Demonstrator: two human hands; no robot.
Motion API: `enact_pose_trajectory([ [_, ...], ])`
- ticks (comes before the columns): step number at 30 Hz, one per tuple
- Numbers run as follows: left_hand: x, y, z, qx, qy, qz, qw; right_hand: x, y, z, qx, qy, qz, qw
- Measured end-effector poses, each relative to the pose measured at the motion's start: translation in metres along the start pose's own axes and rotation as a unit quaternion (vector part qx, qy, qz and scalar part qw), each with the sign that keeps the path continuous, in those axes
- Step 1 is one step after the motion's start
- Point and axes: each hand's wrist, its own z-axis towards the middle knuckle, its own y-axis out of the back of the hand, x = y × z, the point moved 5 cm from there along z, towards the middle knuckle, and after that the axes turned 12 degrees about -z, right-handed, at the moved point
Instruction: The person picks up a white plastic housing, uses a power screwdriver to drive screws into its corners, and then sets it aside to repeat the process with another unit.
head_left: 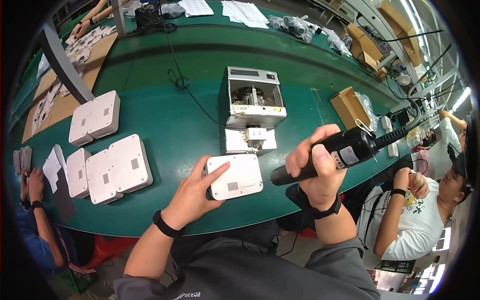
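Note:
A white plastic box [234,186] with rounded corners and a small slotted vent lies on the green table in front of me. My left hand [192,192] grips its left side, with a finger stretched over the top and the thumb along the near edge. In my right hand [320,167] is a black electric screwdriver [345,150], held nearly level. Its thin bit points left at the box's right corner; whether the tip touches a screw hole is too small to tell. Just beyond the box stands a grey metal screw feeder [255,100] with an open front.
Several similar white boxes [120,170] stand in groups on the left. A cable [200,106] runs across the table to the feeder. A cardboard box [350,107] sits at the right. Co-workers sit on both sides, one in a white shirt [415,220]. A grey post [65,65] rises at left.

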Motion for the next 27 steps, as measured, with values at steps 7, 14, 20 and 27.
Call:
enact_pose_trajectory([
  [7,0.003,-0.003,0.001,0.011,0.018,0.001,1.000,-0.007,0.005,-0.007,0.000,-0.016,-0.014,1.000],
  [14,0.001,-0.004,0.000,0.002,0.025,-0.002,1.000,-0.010,0.000,-0.006,0.009,-0.036,-0.040,0.998],
  [20,0.001,-0.003,0.000,0.004,0.013,-0.003,1.000,-0.020,0.001,-0.010,0.014,-0.020,-0.039,0.999],
  [27,0.001,-0.003,0.003,0.004,0.014,-0.005,1.000,-0.027,0.003,-0.023,0.014,0.004,0.003,1.000],
])
